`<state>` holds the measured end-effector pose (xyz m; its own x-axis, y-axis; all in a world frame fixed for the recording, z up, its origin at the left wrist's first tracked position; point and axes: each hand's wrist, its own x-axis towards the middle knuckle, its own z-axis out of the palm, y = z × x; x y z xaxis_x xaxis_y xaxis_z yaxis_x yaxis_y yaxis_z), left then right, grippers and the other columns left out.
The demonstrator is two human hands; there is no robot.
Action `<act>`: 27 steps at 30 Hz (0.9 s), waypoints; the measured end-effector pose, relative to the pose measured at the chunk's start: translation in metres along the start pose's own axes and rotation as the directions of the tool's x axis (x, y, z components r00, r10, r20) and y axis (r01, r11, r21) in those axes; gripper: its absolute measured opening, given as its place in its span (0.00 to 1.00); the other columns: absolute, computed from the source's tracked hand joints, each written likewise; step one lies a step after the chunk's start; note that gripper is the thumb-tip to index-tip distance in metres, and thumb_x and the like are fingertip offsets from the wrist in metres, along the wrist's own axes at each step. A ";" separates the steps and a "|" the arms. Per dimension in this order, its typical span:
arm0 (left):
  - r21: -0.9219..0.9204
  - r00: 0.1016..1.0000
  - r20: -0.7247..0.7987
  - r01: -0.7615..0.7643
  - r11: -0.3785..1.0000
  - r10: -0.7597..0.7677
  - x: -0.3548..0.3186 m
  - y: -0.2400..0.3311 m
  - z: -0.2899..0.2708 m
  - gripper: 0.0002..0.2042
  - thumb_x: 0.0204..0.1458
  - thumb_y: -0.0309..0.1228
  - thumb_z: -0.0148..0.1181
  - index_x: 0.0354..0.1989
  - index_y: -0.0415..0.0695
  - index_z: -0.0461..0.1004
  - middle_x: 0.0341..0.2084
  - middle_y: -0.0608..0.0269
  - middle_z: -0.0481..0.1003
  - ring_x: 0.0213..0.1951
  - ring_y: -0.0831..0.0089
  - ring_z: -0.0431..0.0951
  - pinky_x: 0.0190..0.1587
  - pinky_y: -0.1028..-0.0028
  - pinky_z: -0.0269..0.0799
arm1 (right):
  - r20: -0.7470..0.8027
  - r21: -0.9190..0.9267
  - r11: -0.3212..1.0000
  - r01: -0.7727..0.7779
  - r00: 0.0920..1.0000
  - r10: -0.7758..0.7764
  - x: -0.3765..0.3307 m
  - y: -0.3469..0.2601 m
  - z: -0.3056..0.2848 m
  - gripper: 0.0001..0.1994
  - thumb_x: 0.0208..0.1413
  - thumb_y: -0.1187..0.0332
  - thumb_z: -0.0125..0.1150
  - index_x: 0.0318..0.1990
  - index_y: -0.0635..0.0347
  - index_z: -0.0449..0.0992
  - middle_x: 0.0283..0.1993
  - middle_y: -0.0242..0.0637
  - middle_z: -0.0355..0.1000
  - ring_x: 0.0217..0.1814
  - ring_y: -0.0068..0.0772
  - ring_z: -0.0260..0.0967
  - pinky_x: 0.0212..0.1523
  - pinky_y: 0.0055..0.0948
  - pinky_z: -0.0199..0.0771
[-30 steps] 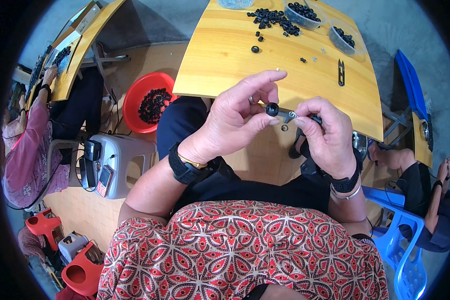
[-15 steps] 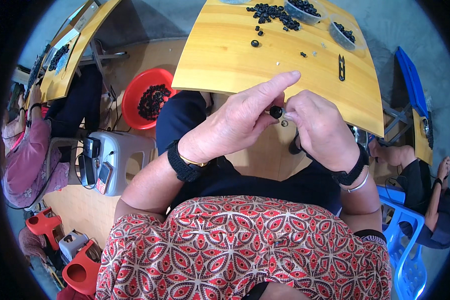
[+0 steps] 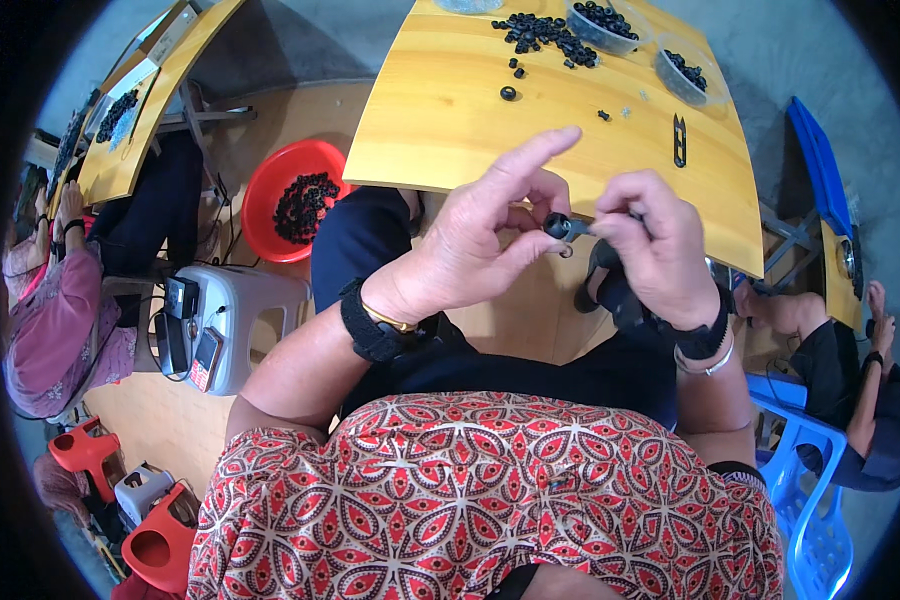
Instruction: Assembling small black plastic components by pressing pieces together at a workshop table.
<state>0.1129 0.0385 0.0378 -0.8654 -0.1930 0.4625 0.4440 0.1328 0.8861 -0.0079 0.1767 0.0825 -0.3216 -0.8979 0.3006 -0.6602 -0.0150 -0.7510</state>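
Note:
My left hand [image 3: 475, 235] pinches a small black round part [image 3: 557, 225] between thumb and fingertips, its hollow end facing up toward me. The index finger stretches out above it. My right hand [image 3: 655, 245], fingers curled, grips a small greyish flat piece [image 3: 578, 228] whose end meets the black part; its kind is too small to tell. A tiny ring-shaped bit [image 3: 566, 251] shows just under the black part. Both hands are held over my lap, at the near edge of the wooden table [image 3: 440, 130]. Black thread snips [image 3: 680, 140] lie on the tabletop beyond my right hand.
Loose black parts [image 3: 545, 38] are heaped at the table's far side, near two clear tubs [image 3: 685, 75] of them. A single black ring [image 3: 509, 93] lies nearer. A red basin [image 3: 295, 150] of black parts stands left. Co-workers sit left and right; a grey stool [image 3: 235, 320] holds devices.
My right hand has drawn slightly right and its fingers have lifted, revealing the greyish piece at the black part. My left fingers have spread a little, still holding the part.

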 end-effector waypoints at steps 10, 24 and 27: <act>0.320 0.974 0.022 -0.219 0.922 0.224 0.003 -0.005 -0.004 0.34 0.38 0.14 0.55 0.58 0.42 0.50 0.33 0.63 0.66 0.34 0.79 0.66 0.33 0.80 0.66 | 0.011 0.315 0.943 -0.105 0.994 0.107 -0.009 0.012 0.029 0.10 0.49 0.70 0.56 0.34 0.68 0.66 0.25 0.32 0.66 0.25 0.17 0.60 0.26 0.18 0.62; -0.625 0.892 0.201 0.435 0.648 -0.406 -0.006 -0.009 -0.015 0.12 0.49 0.30 0.54 0.39 0.36 0.68 0.27 0.63 0.71 0.24 0.81 0.69 0.24 0.84 0.66 | -0.037 -0.052 0.993 0.102 0.994 -0.104 -0.007 -0.005 0.027 0.12 0.42 0.79 0.57 0.38 0.61 0.68 0.24 0.36 0.65 0.22 0.26 0.64 0.24 0.21 0.65; -0.654 0.885 0.218 0.446 0.611 -0.412 -0.007 -0.011 -0.015 0.11 0.49 0.30 0.54 0.36 0.36 0.69 0.22 0.64 0.70 0.21 0.81 0.68 0.24 0.84 0.65 | -0.029 -0.083 0.987 0.140 0.989 -0.143 -0.006 -0.003 0.030 0.14 0.41 0.79 0.58 0.39 0.61 0.68 0.25 0.37 0.65 0.23 0.27 0.64 0.24 0.22 0.65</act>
<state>0.1174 0.0235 0.0255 -0.9992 -0.0135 0.0373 0.0373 -0.6411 0.7666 0.0168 0.1690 0.0657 -0.2434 -0.8734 0.4218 -0.7528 -0.1041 -0.6500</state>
